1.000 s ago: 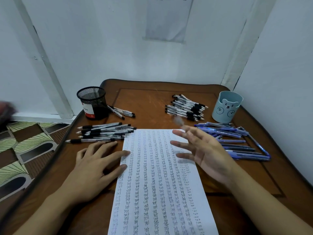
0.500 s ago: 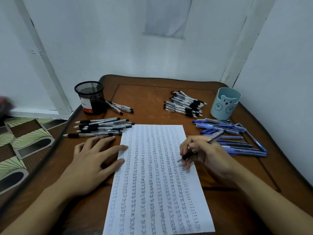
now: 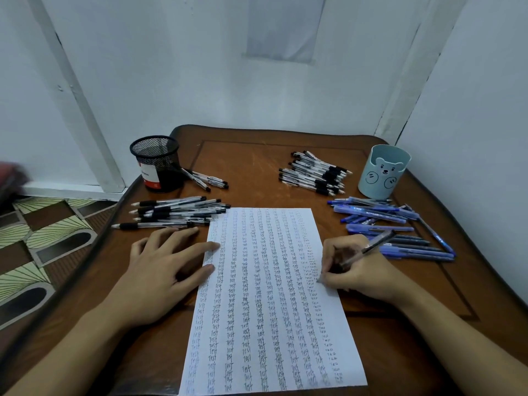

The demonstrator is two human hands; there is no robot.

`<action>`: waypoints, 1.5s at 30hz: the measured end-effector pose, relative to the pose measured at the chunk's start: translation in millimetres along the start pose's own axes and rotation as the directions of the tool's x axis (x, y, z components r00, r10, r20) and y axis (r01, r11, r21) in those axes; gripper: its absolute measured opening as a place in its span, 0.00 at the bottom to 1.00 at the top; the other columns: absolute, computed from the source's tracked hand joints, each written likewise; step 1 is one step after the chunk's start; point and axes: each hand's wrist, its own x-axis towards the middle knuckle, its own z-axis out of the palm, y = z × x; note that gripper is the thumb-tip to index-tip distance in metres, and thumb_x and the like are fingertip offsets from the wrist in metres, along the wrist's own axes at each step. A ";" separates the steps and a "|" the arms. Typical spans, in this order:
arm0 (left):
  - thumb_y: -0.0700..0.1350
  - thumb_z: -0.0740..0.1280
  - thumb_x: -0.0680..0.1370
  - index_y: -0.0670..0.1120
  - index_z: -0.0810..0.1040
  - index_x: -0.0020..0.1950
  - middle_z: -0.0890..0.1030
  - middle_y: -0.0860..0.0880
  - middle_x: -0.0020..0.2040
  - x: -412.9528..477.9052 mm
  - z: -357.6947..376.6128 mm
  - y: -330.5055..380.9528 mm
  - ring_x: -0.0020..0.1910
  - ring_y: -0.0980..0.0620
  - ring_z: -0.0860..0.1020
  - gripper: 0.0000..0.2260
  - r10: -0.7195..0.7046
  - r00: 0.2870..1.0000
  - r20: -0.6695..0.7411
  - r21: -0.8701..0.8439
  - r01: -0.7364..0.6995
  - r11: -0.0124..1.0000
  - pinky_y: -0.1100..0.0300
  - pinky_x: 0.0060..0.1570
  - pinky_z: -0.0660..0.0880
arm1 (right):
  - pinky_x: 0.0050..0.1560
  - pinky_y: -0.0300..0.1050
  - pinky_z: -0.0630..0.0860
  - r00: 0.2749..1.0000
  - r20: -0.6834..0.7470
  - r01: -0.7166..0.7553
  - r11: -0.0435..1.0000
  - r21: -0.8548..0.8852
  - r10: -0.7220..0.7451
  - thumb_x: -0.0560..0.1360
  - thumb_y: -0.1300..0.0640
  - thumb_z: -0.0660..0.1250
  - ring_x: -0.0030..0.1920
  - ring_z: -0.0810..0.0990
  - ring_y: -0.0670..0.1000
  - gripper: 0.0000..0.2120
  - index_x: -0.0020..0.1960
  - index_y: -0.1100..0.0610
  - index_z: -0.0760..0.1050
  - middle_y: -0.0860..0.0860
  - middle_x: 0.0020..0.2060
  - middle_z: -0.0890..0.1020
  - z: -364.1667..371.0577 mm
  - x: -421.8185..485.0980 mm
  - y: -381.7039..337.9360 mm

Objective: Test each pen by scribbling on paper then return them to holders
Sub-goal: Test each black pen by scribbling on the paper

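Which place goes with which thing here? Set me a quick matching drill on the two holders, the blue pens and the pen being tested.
Things
1. black mesh holder
2. bear holder
3. blue pens
4. held pen

Places
a. far right of the table
b. in the right hand, tip at the right side of the paper
c. far left of the table
d. loose pile on the near side of the bear holder

Pairs: 1-c, 2-a, 3-d, 4-b
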 end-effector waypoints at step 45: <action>0.77 0.42 0.74 0.79 0.58 0.71 0.57 0.64 0.79 0.1 0.5 -1.4 0.78 0.53 0.51 0.26 -0.007 1.000 0.012 -0.010 0.007 1.000 0.44 0.74 0.50 | 0.25 0.42 0.69 0.999 -0.013 -0.052 0.997 0.051 0.053 0.69 0.77 0.73 0.25 0.73 0.53 0.20 0.30 0.55 0.73 0.61 0.33 0.78 0.6 3.9 1.7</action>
